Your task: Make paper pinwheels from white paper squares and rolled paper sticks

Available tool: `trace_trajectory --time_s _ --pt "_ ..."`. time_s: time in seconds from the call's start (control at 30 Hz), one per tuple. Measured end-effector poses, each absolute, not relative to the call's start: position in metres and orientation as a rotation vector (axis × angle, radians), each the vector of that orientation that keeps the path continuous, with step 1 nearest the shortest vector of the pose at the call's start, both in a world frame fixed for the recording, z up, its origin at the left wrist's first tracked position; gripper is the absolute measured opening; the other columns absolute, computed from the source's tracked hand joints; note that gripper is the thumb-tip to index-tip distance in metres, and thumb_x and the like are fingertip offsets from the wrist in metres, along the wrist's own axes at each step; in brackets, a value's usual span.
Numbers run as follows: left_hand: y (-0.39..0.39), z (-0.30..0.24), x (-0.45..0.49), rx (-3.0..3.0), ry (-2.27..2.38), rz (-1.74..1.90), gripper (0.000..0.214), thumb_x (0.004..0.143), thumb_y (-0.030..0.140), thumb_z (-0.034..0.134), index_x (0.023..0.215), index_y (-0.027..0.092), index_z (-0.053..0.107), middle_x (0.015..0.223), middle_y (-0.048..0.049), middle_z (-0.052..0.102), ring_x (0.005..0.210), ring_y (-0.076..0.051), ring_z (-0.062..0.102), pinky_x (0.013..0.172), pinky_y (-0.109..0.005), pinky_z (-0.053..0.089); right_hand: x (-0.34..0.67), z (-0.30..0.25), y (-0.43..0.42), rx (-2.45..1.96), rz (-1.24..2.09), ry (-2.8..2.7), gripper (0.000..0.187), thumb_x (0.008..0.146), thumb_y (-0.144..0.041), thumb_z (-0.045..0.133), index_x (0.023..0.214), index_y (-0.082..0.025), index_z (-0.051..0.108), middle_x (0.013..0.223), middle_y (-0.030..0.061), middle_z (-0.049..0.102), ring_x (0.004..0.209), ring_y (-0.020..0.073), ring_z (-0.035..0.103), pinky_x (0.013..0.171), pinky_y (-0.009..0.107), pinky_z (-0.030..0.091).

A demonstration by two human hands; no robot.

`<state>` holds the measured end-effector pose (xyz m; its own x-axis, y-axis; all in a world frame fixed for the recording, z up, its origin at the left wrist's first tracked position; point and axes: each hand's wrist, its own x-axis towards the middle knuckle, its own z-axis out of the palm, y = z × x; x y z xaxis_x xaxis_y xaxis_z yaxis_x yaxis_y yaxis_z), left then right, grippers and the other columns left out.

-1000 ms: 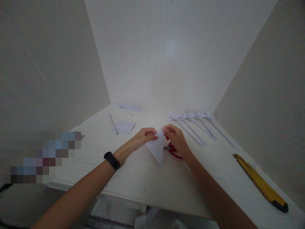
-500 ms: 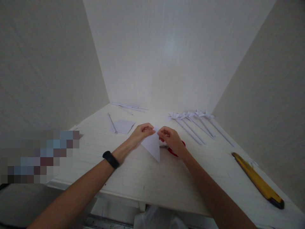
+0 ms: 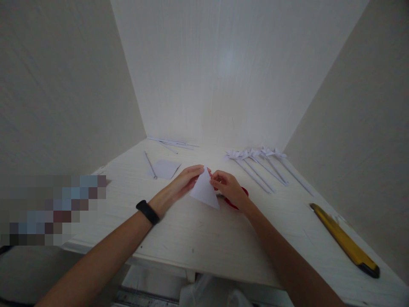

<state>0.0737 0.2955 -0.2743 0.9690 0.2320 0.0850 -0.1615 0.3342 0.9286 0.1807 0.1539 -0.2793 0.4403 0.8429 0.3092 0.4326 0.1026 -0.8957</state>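
Note:
A folded piece of white paper [image 3: 205, 192], roughly triangular with its point upward, is between my two hands above the table. My left hand [image 3: 188, 179] grips it from the left and behind, the far fingers partly hidden by the paper. On the right edge, my right hand [image 3: 226, 183] pinches the sheet between thumb and fingers. Red-handled scissors [image 3: 232, 204] lie on the table under my right hand, partly covered by it. A black band [image 3: 148, 212] circles my left wrist.
Several paper pinwheels on sticks [image 3: 255, 164] lie at the back right. A yellow utility knife [image 3: 343, 238] rests near the right edge. Thin paper sticks [image 3: 174, 143] lie at the back left, in front of them white paper sheets [image 3: 166, 169] and a single rolled stick [image 3: 149, 164].
The paper has turned in my hands, its lower corner swinging slightly right and up. My left fingers have straightened and shifted behind the paper. The things on the table stay put.

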Motion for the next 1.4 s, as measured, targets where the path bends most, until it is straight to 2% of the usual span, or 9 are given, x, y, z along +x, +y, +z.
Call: trace_trajectory --time_s 0.23,0.47,0.6,0.73,0.93,1.03,1.2,1.4 --pt "0.302 -0.277 0.075 1.224 0.004 0.295 0.027 0.081 0.036 0.063 0.09 0.012 0.071 0.092 -0.0106 0.069 0.079 -0.015 0.062 0.074 -0.025 0.048 0.189 -0.285 0.157 -1.386 0.536 -1.096 0.018 0.073 -0.035 0.06 0.067 -0.02 0.051 0.067 -0.0015 0.053 0.061 0.0123 0.047 0.057 0.025 0.034" --pt "0.298 -0.275 0.072 1.293 -0.007 0.344 0.025 0.079 0.036 0.066 0.086 0.013 0.07 0.086 -0.0082 0.068 0.079 -0.014 0.061 0.073 -0.024 0.047 0.187 -0.287 0.158 -1.366 0.603 -1.096 0.022 0.075 -0.04 0.06 0.071 -0.02 0.051 0.07 -0.0014 0.054 0.061 0.0121 0.047 0.058 0.025 0.035" --pt "0.299 -0.279 0.074 1.294 0.015 0.392 0.022 0.078 0.036 0.068 0.082 0.014 0.069 0.083 -0.005 0.064 0.077 -0.013 0.058 0.07 -0.021 0.046 0.184 -0.287 0.158 -1.448 0.61 -1.111 0.027 0.081 -0.047 0.054 0.078 -0.021 0.053 0.071 -0.0016 0.05 0.063 0.0126 0.046 0.056 0.025 0.035" --pt "0.299 -0.28 0.076 1.297 0.075 0.443 0.022 0.075 0.036 0.069 0.077 0.014 0.068 0.081 -0.0038 0.064 0.076 -0.012 0.057 0.069 -0.021 0.046 0.181 -0.287 0.157 -1.497 0.617 -1.12 0.033 0.082 -0.054 0.051 0.083 -0.021 0.053 0.076 -0.0005 0.052 0.068 0.0138 0.049 0.061 0.027 0.039" --pt "0.296 -0.276 0.076 1.312 0.219 0.538 0.025 0.068 0.037 0.074 0.069 0.014 0.066 0.072 -0.0023 0.063 0.07 -0.012 0.058 0.07 -0.026 0.047 0.18 -0.284 0.153 -1.448 0.767 -1.166 0.051 0.081 -0.059 0.055 0.115 -0.023 0.047 0.104 0.0063 0.059 0.089 0.018 0.056 0.078 0.033 0.042" --pt "0.298 -0.278 0.076 1.345 0.235 0.541 0.026 0.069 0.039 0.073 0.068 0.014 0.067 0.071 -0.0025 0.064 0.069 -0.013 0.059 0.071 -0.028 0.048 0.179 -0.28 0.152 -1.426 0.825 -1.143 0.057 0.077 -0.057 0.06 0.121 -0.023 0.045 0.111 0.0083 0.059 0.092 0.0189 0.058 0.085 0.037 0.042" --pt "0.301 -0.283 0.077 1.306 0.208 0.532 0.022 0.07 0.037 0.074 0.071 0.015 0.069 0.073 -0.0024 0.066 0.071 -0.013 0.06 0.074 -0.029 0.048 0.177 -0.276 0.151 -1.377 0.858 -1.104 0.049 0.076 -0.051 0.064 0.113 -0.022 0.05 0.101 0.0066 0.063 0.087 0.0177 0.059 0.081 0.035 0.043" --pt "0.3 -0.281 0.076 1.257 0.127 0.495 0.018 0.073 0.032 0.071 0.076 0.014 0.07 0.077 -0.0038 0.067 0.074 -0.014 0.06 0.077 -0.03 0.048 0.175 -0.267 0.145 -1.376 0.886 -1.048 0.034 0.085 -0.043 0.052 0.112 -0.022 0.054 0.099 0.0057 0.063 0.086 0.0172 0.059 0.074 0.031 0.045"
